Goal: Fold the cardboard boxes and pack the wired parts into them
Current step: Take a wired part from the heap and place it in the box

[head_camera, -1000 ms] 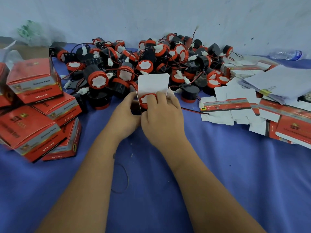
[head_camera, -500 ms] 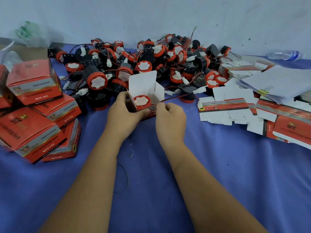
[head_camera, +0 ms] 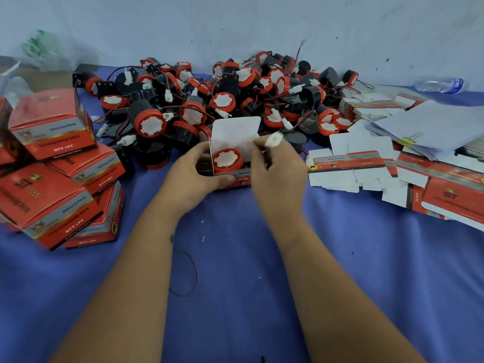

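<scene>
Now: left hand (head_camera: pixel 195 174) grips open box (head_camera: pixel 230 176) on desk (head_camera: pixel 262 258), part (head_camera: pixel 225 159) seated inside. Right hand (head_camera: pixel 277 174) pinches white connector (head_camera: pixel 273 139); coil wire in before closing flap.

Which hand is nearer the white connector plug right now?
Right. The right hand pinches the white connector plug above the open box; the left hand grips the box's left side, farther away.

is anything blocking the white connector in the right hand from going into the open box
Nothing visible does. The right hand pinches the white plastic connector just right of the open red cardboard box, whose white lid flap stands upright.
</scene>
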Available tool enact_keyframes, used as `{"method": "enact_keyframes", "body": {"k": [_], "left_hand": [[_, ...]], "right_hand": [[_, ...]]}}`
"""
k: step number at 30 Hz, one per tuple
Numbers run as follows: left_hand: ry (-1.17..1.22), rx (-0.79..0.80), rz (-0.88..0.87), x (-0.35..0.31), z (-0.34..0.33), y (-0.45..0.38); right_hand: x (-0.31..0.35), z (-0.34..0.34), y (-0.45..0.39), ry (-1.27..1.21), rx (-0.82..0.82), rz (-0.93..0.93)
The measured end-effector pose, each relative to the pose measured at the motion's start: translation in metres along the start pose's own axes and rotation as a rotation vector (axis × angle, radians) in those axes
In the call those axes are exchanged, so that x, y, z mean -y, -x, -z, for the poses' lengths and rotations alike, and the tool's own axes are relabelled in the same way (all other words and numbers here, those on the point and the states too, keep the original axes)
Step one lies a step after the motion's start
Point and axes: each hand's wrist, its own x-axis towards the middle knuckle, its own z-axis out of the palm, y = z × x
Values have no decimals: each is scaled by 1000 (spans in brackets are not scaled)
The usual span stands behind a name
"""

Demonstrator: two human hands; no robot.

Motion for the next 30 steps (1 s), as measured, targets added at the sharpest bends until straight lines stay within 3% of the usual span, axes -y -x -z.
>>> {"method": "enact_keyframes", "body": {"k": [4, 8, 12, 15, 17, 20, 23, 27, 30], "left_hand": [[-11, -3, 8, 0, -1, 0], [-20, -18, 23, 1, -5, -1], [-1, -23, 29, -1, -7, 0], [89, -83, 98, -7, -14, 0], [-3, -146, 119, -10, -22, 1], [-122, -187, 117, -12, -29, 2], [-36, -203, 153, -11, -27, 0], [-6, -214, 163, -10, -27, -1], [6, -220, 166, -10, -27, -2]], "right_hand": [[-3, -6, 0, 279, 39, 177], [-7, -4, -1, 323, -15, 191], [-7, -5, 0, 233, 110, 0], [-4, -4, 1, 81, -24, 2], [-3, -4, 0, 120, -102, 29], [-2, -1, -3, -34, -92, -31], [1, 3, -4, -165, -112, -122], [2, 3, -2, -109, 24, -75], [-1, -2, -1, 87, 195, -35]]}}
